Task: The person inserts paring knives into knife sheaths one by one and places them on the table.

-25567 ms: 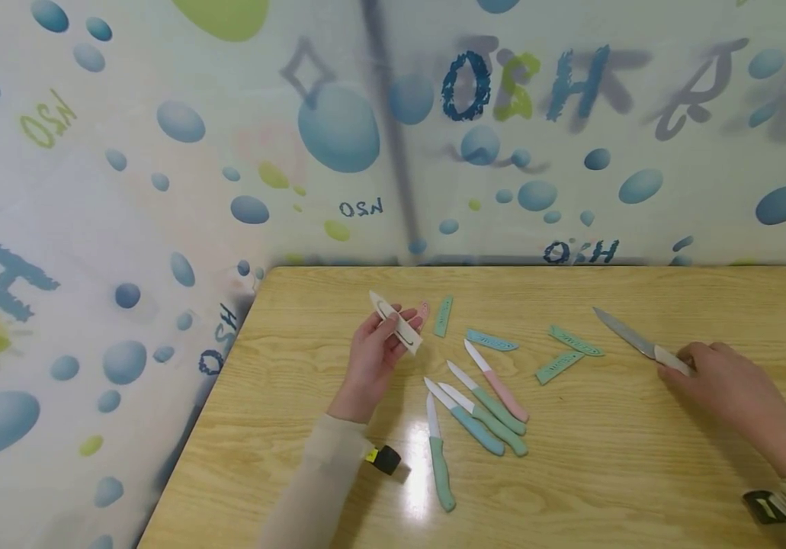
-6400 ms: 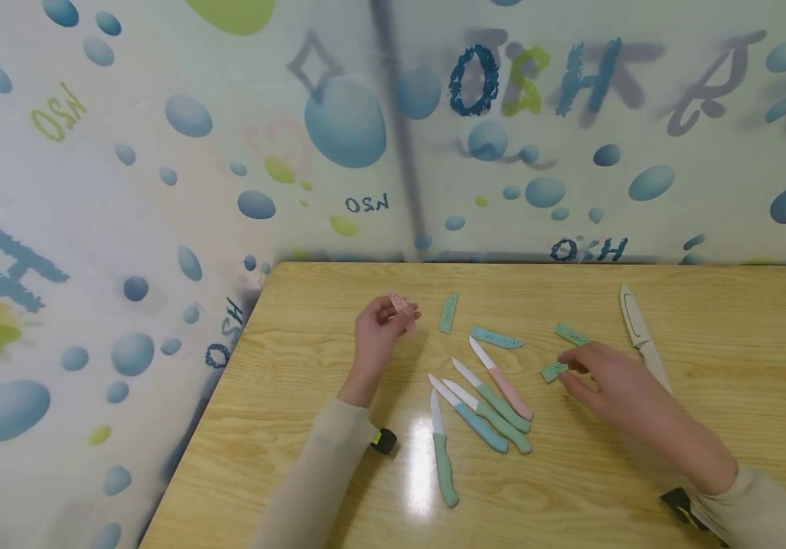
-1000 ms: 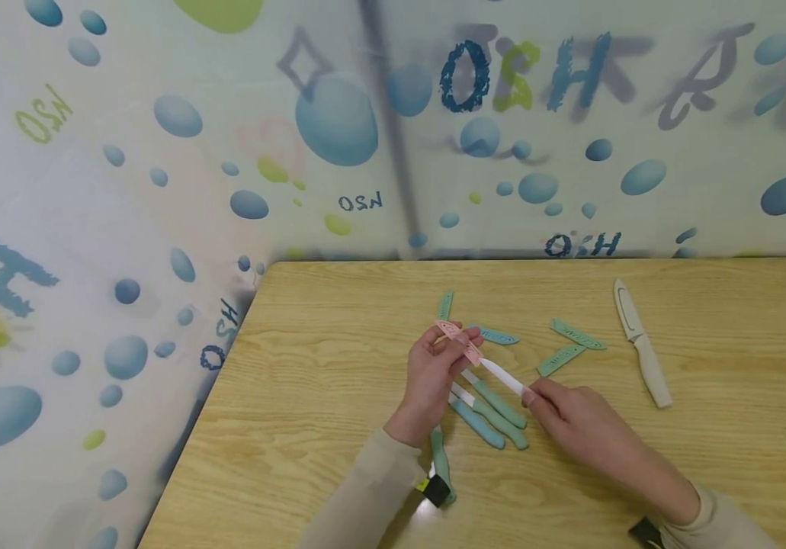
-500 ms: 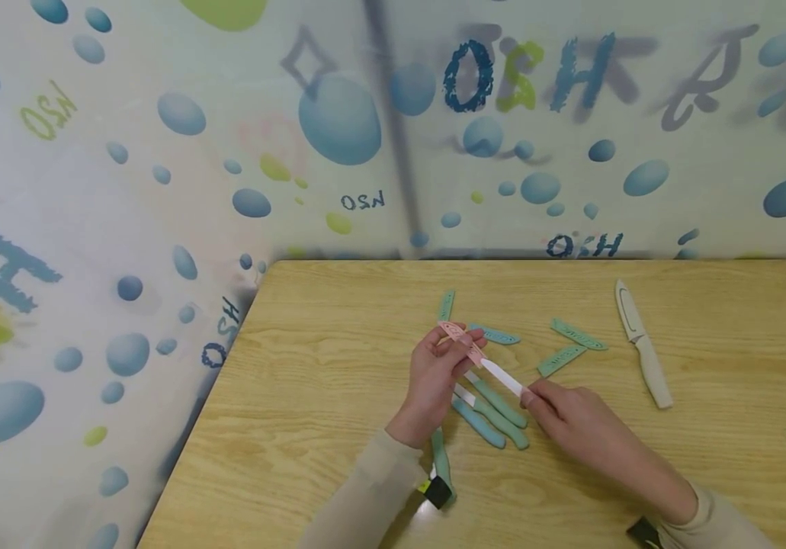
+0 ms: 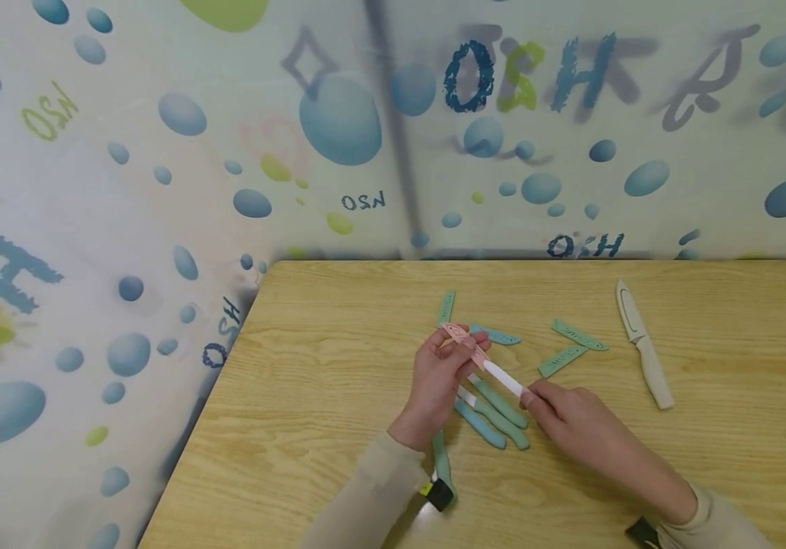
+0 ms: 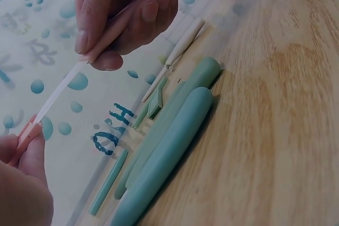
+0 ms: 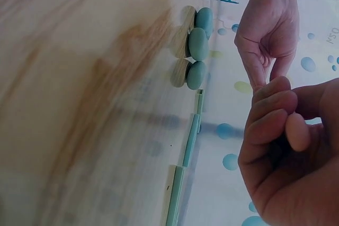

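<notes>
My left hand (image 5: 437, 385) pinches a pink perforated blade sheath (image 5: 455, 332) between thumb and fingers, its mouth facing right. From the other side my right hand (image 5: 581, 427) grips a pink-handled paring knife (image 5: 503, 379) with a white blade. In the left wrist view the blade's tip is at the mouth of the sheath (image 6: 27, 136), and most of the blade still shows. The knife's pink handle (image 6: 114, 27) is wrapped by the right fingers; its rounded butt (image 7: 297, 132) shows in the right wrist view. Both hands are raised over the table.
Below the hands lie two green-handled knives (image 5: 498, 404), a blue-handled knife (image 5: 482, 425) and, partly hidden, another green-handled knife (image 5: 442, 457). Behind are a green sheath (image 5: 447, 305), a blue sheath (image 5: 502, 336) and two touching green sheaths (image 5: 579, 335). A cream sheathed knife (image 5: 652, 370) lies right.
Earlier I held the cream knife and its sheath apart; that knife now lies sheathed. Since then I picked up the pink sheath and pink knife. Over the last second the hands have barely moved.
</notes>
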Demonstrator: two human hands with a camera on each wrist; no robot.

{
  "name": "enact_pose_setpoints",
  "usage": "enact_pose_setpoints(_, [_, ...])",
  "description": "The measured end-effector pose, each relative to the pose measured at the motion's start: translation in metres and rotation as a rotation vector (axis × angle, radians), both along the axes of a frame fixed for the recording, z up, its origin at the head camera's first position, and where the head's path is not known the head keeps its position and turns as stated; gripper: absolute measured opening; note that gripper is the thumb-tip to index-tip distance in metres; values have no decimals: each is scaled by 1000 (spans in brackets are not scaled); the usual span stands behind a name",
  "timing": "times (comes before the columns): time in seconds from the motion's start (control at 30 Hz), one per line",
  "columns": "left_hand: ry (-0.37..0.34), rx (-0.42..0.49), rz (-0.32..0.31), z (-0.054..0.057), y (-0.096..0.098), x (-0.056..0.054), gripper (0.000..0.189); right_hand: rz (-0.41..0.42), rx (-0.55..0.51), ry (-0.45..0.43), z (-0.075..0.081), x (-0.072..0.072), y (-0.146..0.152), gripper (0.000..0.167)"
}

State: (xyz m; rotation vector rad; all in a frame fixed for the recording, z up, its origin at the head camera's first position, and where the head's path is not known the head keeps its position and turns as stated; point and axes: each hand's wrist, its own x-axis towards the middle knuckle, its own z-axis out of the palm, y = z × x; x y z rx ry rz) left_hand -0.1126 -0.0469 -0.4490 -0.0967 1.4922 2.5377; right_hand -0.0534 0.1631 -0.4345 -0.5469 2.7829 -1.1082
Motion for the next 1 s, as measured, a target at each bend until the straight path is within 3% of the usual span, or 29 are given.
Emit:
enact_pose_setpoints(0.77, [-3, 14, -5, 0, 4, 2, 36, -6, -9, -28, 6, -3, -6, 19])
enact_pose_setpoints(1.0, [1, 24, -7, 0, 6, 3, 35, 3, -22, 8, 5, -4, -7, 17])
